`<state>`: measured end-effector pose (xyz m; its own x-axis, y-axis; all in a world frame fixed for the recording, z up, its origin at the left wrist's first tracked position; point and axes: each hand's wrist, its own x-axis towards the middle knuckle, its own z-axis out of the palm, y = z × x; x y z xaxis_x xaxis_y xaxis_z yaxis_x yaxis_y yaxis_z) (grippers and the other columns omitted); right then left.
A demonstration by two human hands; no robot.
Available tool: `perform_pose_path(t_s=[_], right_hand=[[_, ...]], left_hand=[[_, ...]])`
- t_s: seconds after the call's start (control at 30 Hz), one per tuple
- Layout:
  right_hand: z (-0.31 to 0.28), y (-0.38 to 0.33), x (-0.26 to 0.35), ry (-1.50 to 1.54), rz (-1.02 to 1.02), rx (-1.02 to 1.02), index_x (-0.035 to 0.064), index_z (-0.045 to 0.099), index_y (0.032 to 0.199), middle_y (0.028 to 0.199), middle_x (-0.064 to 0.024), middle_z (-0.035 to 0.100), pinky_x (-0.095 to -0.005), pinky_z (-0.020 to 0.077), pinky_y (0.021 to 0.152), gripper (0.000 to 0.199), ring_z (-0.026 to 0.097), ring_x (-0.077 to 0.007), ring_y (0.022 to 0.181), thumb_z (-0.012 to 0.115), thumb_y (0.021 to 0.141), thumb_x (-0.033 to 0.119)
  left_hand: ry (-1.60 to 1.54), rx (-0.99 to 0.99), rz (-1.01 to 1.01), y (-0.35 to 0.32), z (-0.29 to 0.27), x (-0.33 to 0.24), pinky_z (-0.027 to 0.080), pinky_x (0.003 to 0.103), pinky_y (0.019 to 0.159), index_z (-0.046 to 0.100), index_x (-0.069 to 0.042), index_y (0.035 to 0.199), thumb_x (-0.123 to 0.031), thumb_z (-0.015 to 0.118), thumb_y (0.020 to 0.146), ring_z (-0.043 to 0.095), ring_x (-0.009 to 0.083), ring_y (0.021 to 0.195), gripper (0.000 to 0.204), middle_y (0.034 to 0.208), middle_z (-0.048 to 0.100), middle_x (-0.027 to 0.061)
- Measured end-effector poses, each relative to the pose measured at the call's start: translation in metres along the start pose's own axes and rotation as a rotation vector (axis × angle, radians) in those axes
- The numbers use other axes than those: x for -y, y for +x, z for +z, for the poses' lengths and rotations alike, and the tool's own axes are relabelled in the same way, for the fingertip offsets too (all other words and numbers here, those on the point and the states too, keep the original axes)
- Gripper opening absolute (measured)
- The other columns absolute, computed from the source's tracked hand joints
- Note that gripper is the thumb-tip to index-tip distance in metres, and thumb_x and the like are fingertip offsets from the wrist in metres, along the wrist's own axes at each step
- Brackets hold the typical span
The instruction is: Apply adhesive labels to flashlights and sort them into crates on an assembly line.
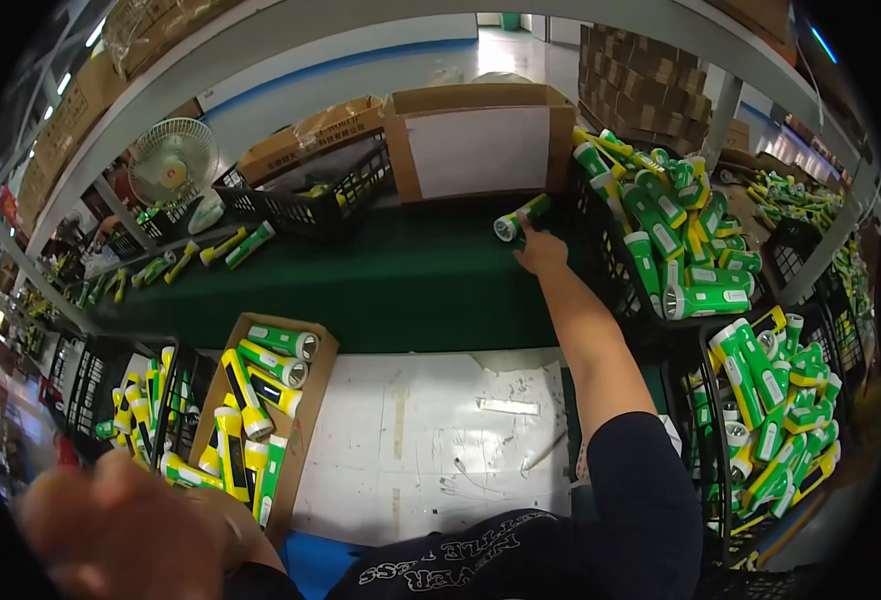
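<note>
My right hand reaches out over the green conveyor belt. Its index finger is stretched out and touches a green and yellow flashlight lying there; the fingers are apart and not wrapped around it. At the lower left, close to the camera, my left hand is smeared by motion. Something dark with a bit of red shows beside its fingers, too blurred to name. Just past that hand, a cardboard tray holds several green and yellow flashlights.
Black crates heaped with flashlights stand at right, near right and left. An open carton and a low black crate line the belt's far side. More flashlights lie at its left. A white worktop lies before me.
</note>
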<state>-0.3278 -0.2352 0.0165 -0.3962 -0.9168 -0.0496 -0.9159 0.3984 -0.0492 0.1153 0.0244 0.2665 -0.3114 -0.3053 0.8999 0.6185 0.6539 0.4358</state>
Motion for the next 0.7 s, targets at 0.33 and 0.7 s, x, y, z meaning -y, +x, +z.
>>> perform_pose_path(t_s=[0.33, 0.7], right_hand=[[0.011, 0.038, 0.032, 0.274, 0.037, 0.100, 0.0278, 0.028, 0.136, 0.122, -0.0095, 0.055, -0.0394, 0.0475, 0.083, 0.071, 0.056, -0.0300, 0.106, 0.060, 0.076, 0.047], [-0.064, -0.203, 0.018, 1.381, -0.426, 0.469, 0.0155, 0.039, 0.127, 0.083, -0.0069, 0.062, -0.0196, 0.0323, 0.047, 0.057, 0.048, -0.0070, 0.059, 0.069, 0.077, 0.019]], left_hand=[[-0.028, -0.257, -0.816, -0.099, -0.005, 0.178, 0.041, 0.039, 0.093, 0.034, -0.004, 0.129, -0.016, 0.050, 0.087, 0.045, 0.0255, 0.117, 0.046, 0.126, 0.042, 0.0124], [1.199, 0.223, -0.503, -0.119, 0.018, 0.247, 0.027, 0.044, 0.102, 0.033, -0.007, 0.133, -0.022, 0.072, 0.068, 0.032, 0.0359, 0.125, 0.078, 0.135, 0.034, 0.0200]])
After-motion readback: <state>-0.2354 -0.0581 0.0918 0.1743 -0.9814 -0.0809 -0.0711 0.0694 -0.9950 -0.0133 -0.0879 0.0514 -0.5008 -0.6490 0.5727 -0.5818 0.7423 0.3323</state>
